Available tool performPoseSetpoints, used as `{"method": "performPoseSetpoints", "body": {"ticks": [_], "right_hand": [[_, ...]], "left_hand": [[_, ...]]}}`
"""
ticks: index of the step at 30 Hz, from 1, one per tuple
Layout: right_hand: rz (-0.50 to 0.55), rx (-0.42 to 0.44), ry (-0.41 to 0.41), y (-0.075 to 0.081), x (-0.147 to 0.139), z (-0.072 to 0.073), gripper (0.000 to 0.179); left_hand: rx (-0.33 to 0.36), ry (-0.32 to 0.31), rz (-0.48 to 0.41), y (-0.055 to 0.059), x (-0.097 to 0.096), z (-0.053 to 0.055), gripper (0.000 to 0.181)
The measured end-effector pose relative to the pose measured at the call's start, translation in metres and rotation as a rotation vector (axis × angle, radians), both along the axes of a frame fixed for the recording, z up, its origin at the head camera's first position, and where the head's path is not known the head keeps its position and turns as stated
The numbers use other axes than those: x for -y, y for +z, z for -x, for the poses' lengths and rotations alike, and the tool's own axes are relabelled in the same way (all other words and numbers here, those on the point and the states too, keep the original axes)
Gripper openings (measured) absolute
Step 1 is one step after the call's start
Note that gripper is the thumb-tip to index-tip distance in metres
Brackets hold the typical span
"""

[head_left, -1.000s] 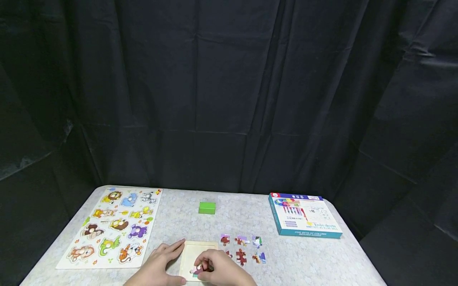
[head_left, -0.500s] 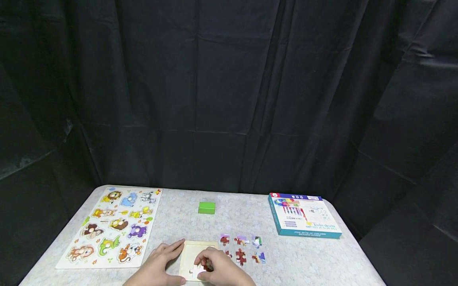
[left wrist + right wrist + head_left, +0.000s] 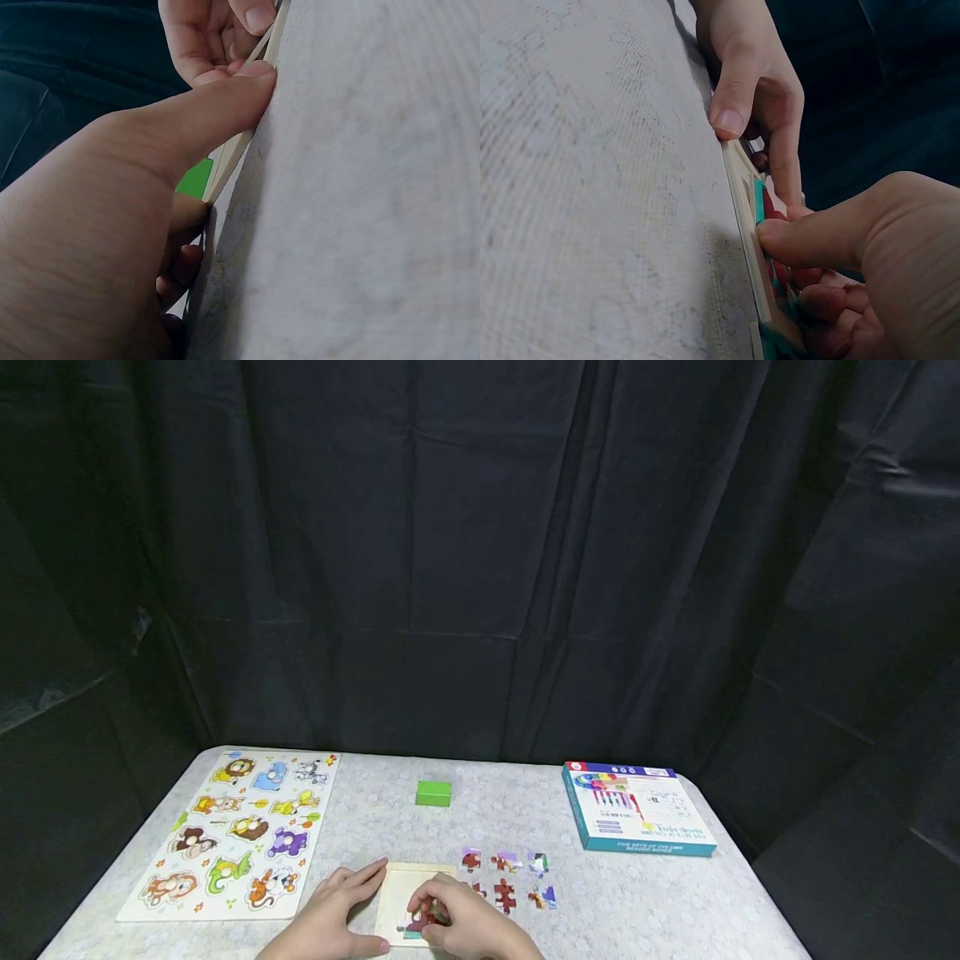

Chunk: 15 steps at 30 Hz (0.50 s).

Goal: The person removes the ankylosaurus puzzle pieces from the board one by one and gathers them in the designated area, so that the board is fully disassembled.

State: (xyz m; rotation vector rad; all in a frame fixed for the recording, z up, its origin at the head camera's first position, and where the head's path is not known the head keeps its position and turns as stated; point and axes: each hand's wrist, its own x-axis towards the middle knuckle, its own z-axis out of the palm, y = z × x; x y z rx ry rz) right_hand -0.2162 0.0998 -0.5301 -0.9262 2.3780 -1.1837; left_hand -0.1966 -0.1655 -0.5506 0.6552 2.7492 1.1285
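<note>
A shallow wooden puzzle tray lies near the table's front edge. My left hand holds its left side, thumb at the near corner and forefinger reaching to the far corner. Inside the tray's near part, my right hand pinches a dark red jigsaw piece with a teal edge. In the right wrist view, the thumb presses on the piece's teal border, along the tray's near rim. The fingers hide much of the piece, so I cannot tell whether it lies flat.
Several loose jigsaw pieces lie in two rows right of the tray. Beyond it sits a green block. An animal peg puzzle board lies on the left; a flat teal-edged box lies at the back right.
Glare whitened the piece half a second ago; its red and teal show again now. My right hand has shifted only slightly, and my left hand stays in place.
</note>
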Motion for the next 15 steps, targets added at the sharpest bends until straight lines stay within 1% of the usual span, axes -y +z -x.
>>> {"method": "performPoseSetpoints", "body": {"ticks": [5,12,15], "right_hand": [[0.018,0.028,0.0,0.0013,-0.0001,0.0003,0.023],[0.048,-0.061,0.033,-0.0018,-0.0022,0.0001,0.027],[0.046,-0.066,0.033,-0.0025,-0.0023,0.0003,0.026]], "left_hand": [[-0.004,0.009,0.008,0.0005,-0.0003,-0.0014,0.101],[-0.008,0.007,0.007,0.0002,-0.0004,-0.0008,0.1],[-0.009,0.005,0.005,0.0001,0.0,-0.0008,0.1]]}}
